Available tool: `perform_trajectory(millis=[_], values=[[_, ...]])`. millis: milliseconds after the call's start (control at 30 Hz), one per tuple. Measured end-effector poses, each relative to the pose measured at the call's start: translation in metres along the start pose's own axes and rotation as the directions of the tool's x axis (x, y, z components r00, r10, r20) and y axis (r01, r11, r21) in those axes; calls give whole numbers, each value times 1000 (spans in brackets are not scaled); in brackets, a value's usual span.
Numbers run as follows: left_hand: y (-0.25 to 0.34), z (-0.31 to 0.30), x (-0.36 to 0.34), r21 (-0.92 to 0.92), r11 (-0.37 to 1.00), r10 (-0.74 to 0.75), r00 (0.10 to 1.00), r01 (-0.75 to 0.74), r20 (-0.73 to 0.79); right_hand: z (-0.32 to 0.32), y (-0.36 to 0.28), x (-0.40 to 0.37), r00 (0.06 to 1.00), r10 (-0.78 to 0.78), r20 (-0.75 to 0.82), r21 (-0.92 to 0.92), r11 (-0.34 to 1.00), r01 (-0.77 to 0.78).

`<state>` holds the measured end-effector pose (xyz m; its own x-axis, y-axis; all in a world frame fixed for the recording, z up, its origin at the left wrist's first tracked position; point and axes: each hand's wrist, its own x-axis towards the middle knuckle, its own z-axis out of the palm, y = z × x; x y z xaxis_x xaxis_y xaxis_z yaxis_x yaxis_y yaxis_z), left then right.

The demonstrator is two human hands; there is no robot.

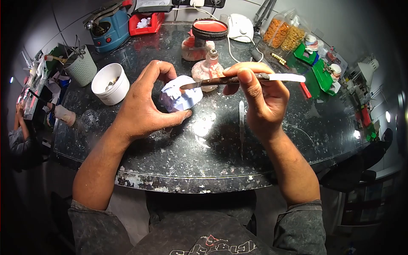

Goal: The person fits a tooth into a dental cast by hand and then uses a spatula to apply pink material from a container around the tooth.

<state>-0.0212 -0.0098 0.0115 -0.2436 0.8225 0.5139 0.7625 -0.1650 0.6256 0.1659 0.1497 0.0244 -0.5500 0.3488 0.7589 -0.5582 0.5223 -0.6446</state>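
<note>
My left hand [142,104] is closed around a whitish plaster dental model [183,100], thumb below and fingers over the far side. In my right hand [261,93] is a knife [223,80] with a dark handle and a white rear end, gripped between thumb and fingers. Its metal blade points left and meets the model's upper surface; whether it is cutting cannot be seen. Just behind the model stands a stained glass spirit burner [207,70]. A slim pale tool [242,123] lies on the dark worktable [170,157] below my right hand.
A white tub [120,88] and a grey woven tool cup [80,70] stand left. Behind are a blue machine [112,36], a red bin [155,25], a round red-filled container [210,36] and a white mask [240,27]. Green trays [323,78] sit right. Another person's arm [22,123] shows far left.
</note>
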Motion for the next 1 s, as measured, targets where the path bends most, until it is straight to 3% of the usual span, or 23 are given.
perform_trajectory(millis=[367, 633, 733, 1000], values=[[1, 2, 1, 4, 999, 52, 997, -52, -49, 0, -1, 1, 1000, 11, -3, -71, 997, -12], [0, 0, 0, 20, 1000, 22, 1000, -22, -2, -2, -2, 2, 1000, -11, -14, -101, 995, 9], [1, 1, 1, 10, 998, 55, 997, -55, -45, -2, 1, 1, 999, -11, -32, -6, 1000, 11], [-1, 1, 0, -4, 999, 53, 998, -53, -45, -4, 1, 2, 999, -3, -41, -9, 1000, 3]])
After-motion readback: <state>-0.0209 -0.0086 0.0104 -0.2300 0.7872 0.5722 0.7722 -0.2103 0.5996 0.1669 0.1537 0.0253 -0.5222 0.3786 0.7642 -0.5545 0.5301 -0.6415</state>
